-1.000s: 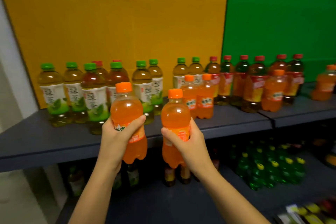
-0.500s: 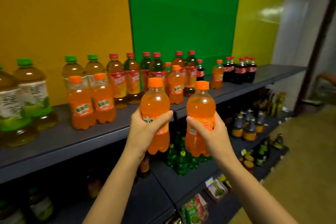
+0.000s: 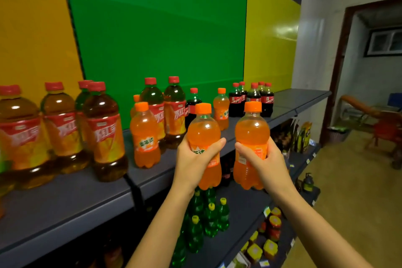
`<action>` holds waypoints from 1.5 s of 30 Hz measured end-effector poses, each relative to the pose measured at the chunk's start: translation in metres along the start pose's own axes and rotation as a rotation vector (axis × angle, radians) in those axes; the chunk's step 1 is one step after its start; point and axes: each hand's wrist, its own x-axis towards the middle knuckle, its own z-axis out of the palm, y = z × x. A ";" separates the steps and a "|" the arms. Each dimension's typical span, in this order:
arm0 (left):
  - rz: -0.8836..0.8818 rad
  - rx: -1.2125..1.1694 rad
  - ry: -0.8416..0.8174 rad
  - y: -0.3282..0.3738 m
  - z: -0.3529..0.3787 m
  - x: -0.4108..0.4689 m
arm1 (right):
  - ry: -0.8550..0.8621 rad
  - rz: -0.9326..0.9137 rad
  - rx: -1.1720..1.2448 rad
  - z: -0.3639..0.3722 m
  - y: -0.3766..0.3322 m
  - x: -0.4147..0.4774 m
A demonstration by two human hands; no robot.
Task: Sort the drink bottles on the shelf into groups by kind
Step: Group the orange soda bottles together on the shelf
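My left hand (image 3: pixel 193 159) grips an orange soda bottle (image 3: pixel 203 128) by its label, upright, in front of the grey shelf (image 3: pixel 87 198). My right hand (image 3: pixel 264 159) holds a second orange soda bottle (image 3: pixel 252 128) beside it, also upright. On the shelf stand several red-capped iced tea bottles (image 3: pixel 104 132) at the left, an orange soda (image 3: pixel 145 137), two more iced teas (image 3: pixel 174 111), another orange soda (image 3: pixel 221 107), and a cluster of dark cola bottles (image 3: pixel 252 98) toward the right end.
The shelf's right end (image 3: pixel 300 98) is bare. Below, a lower shelf holds green soda bottles (image 3: pixel 208 220) and jars (image 3: pixel 275 226). A doorway and a red chair (image 3: pixel 382 124) lie to the right across an open floor.
The view has swung right along the shelf. The green tea bottles have left the picture and the cola cluster is nearer. Both hands carry their orange sodas rightward, still gripped.
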 end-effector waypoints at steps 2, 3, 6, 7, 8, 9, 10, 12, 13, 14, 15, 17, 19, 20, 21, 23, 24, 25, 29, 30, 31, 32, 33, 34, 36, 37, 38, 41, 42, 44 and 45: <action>0.016 0.004 0.011 -0.010 0.013 0.028 | -0.007 -0.016 0.006 -0.005 0.011 0.032; 0.023 0.008 0.021 -0.016 0.019 0.041 | -0.011 -0.022 0.013 -0.007 0.018 0.046; 0.042 0.042 0.061 -0.034 0.031 0.075 | -0.025 -0.025 0.033 -0.010 0.038 0.081; 0.044 0.060 0.075 -0.039 0.034 0.084 | -0.031 -0.023 0.038 -0.010 0.045 0.090; 0.046 0.075 0.090 -0.043 0.036 0.093 | -0.037 -0.022 0.043 -0.010 0.051 0.100; 0.050 0.082 0.108 -0.047 0.039 0.100 | -0.047 -0.021 0.049 -0.010 0.057 0.109; 0.052 0.086 0.128 -0.050 0.041 0.107 | -0.059 -0.021 0.052 -0.009 0.063 0.118; 0.056 0.100 0.165 -0.056 0.045 0.120 | -0.076 -0.020 0.055 -0.005 0.074 0.135; 0.055 0.112 0.182 -0.059 0.047 0.125 | -0.090 -0.021 0.064 -0.004 0.079 0.144; 0.052 0.123 0.205 -0.063 0.049 0.131 | -0.113 -0.020 0.072 -0.002 0.085 0.154; 0.049 0.132 0.233 -0.067 0.051 0.136 | -0.141 -0.019 0.078 -0.001 0.091 0.163; 0.048 0.154 0.297 -0.074 0.053 0.145 | -0.189 -0.016 0.080 0.004 0.103 0.181; 0.055 0.177 0.354 -0.081 0.055 0.153 | -0.231 -0.024 0.076 0.009 0.113 0.195; 0.058 0.184 0.388 -0.086 0.057 0.156 | -0.258 -0.030 0.073 0.010 0.119 0.202; 0.061 0.191 0.421 -0.089 0.060 0.160 | -0.281 -0.037 0.072 0.012 0.123 0.209; 0.064 0.215 0.480 -0.095 0.064 0.167 | -0.327 -0.045 0.083 0.015 0.131 0.222; 0.066 0.233 0.510 -0.099 0.066 0.170 | -0.357 -0.050 0.096 0.017 0.134 0.227; 0.070 0.255 0.538 -0.102 0.068 0.173 | -0.389 -0.059 0.114 0.019 0.138 0.231; 0.060 0.349 0.585 -0.108 0.070 0.177 | -0.481 -0.095 0.165 0.028 0.154 0.236; 0.048 0.371 0.579 -0.108 0.070 0.177 | -0.491 -0.105 0.164 0.029 0.156 0.236; 0.039 0.389 0.572 -0.110 0.069 0.176 | -0.496 -0.121 0.158 0.029 0.158 0.235; 0.039 0.406 0.560 -0.112 0.068 0.176 | -0.500 -0.137 0.156 0.028 0.159 0.235; 0.044 0.424 0.547 -0.113 0.066 0.175 | -0.507 -0.147 0.153 0.027 0.161 0.234; 0.050 0.448 0.538 -0.115 0.065 0.174 | -0.515 -0.153 0.151 0.027 0.161 0.234; 0.052 0.498 0.530 -0.116 0.065 0.174 | -0.517 -0.180 0.144 0.027 0.165 0.235; 0.052 0.516 0.533 -0.116 0.066 0.175 | -0.510 -0.199 0.143 0.027 0.166 0.236; 0.052 0.525 0.537 -0.115 0.066 0.175 | -0.500 -0.211 0.145 0.027 0.167 0.237; 0.049 0.542 0.563 -0.112 0.068 0.176 | -0.460 -0.204 0.187 0.028 0.170 0.238; 0.048 0.552 0.576 -0.111 0.068 0.176 | -0.448 -0.194 0.200 0.027 0.170 0.238; 0.043 0.572 0.596 -0.110 0.068 0.173 | -0.431 -0.204 0.209 0.026 0.169 0.238; 0.040 0.573 0.594 -0.108 0.068 0.171 | -0.415 -0.227 0.196 0.026 0.169 0.238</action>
